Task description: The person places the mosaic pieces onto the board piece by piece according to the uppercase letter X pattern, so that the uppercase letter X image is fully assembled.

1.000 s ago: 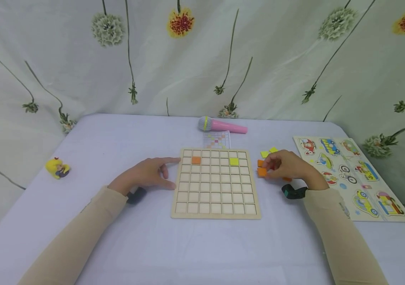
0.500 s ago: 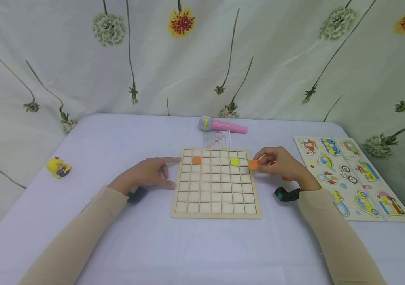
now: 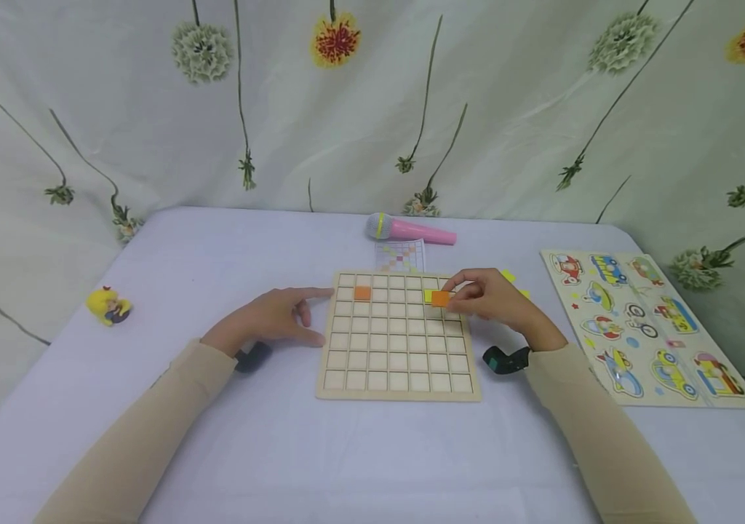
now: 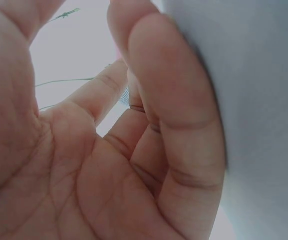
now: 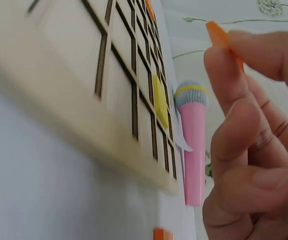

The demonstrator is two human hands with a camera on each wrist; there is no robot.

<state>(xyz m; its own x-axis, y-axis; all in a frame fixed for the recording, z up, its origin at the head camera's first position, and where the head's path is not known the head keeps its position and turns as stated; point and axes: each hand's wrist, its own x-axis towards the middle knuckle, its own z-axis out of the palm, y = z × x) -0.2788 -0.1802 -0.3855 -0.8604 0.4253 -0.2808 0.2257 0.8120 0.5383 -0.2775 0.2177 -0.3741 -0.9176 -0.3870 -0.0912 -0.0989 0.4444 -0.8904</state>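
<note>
My right hand (image 3: 493, 298) pinches an orange square tile (image 3: 440, 299) between thumb and index finger, above the upper right of a wooden grid board (image 3: 399, 396). In the right wrist view the held tile (image 5: 221, 37) is raised off the board, its thin edge showing. Partly covered by it in the head view is a yellow tile (image 3: 428, 295), set in a cell of the second row. Another orange tile (image 3: 362, 292) sits in the same row further left. My left hand (image 3: 274, 316) reaches index finger and thumb to the board's left edge, the other fingers bent inward.
Behind the board lie a colour-pattern card (image 3: 400, 256) and a pink toy microphone (image 3: 421, 232). Loose yellow tiles (image 3: 508, 276) show beyond my right hand. A picture puzzle board (image 3: 663, 342) lies at the right, a yellow-haired figurine (image 3: 108, 306) at the left.
My right hand picked up an orange tile from the loose tiles at the right and carried it leftward over the board. The left hand stayed at the board's edge.
</note>
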